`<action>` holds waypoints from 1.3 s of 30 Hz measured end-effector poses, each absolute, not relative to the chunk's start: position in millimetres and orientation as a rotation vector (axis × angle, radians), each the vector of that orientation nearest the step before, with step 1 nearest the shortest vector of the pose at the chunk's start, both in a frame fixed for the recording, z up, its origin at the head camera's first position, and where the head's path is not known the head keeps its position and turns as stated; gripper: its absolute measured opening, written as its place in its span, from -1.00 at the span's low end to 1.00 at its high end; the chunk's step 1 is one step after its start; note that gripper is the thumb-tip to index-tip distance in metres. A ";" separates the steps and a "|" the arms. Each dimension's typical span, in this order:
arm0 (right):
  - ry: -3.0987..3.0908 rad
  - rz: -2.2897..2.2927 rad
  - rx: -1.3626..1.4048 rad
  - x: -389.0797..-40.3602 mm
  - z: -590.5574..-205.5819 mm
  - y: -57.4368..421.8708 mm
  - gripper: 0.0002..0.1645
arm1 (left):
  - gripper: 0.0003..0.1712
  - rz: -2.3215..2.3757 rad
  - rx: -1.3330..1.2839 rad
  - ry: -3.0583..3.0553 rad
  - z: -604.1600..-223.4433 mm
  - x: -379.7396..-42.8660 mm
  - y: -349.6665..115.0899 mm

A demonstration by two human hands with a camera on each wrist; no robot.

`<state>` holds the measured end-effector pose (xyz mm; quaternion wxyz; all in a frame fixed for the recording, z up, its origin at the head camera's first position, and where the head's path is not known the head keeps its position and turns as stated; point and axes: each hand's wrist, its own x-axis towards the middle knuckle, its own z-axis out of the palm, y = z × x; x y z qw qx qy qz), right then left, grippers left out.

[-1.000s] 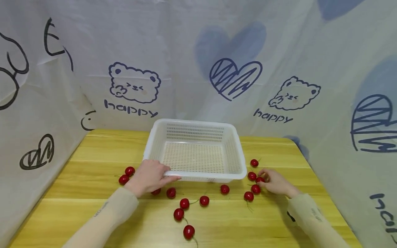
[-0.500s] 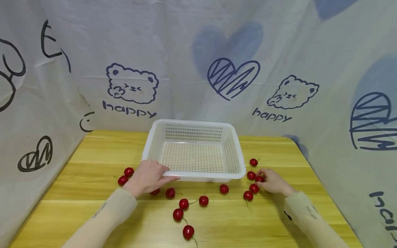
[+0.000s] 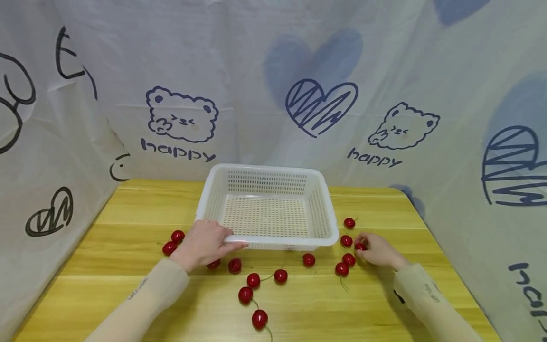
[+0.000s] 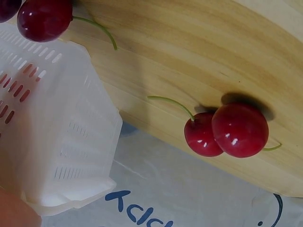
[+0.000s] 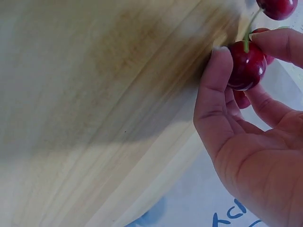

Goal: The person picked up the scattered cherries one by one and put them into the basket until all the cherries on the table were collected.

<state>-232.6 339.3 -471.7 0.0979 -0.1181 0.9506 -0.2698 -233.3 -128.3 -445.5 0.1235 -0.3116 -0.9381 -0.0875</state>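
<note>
Fourteen cherries (image 3: 259,319) show in the head view, round, glossy and dark red, several with thin green stems. Thirteen lie on the yellow wood-grain table (image 3: 307,304): two left of the left hand (image 3: 204,242), one partly hidden by it, six spread before the basket (image 3: 282,240), four near the right hand (image 3: 378,251). The right hand pinches the fourteenth, the held cherry (image 5: 247,66), between thumb and finger, right of the basket. The left hand grips the near rim of this single rectangular basket, smooth white plastic with rows of slots.
</note>
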 end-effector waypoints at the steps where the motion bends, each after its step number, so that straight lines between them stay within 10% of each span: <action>1: 2.812 -0.802 -0.345 -232.5 -471.6 339.7 -0.78 | -0.37 -0.252 -0.905 -2.738 -446.0 -233.2 -128.4; 39: 3.072 -1.147 -0.556 -246.5 -361.3 267.4 -0.61 | -0.35 -0.250 -0.902 -2.735 -447.6 -233.8 -129.0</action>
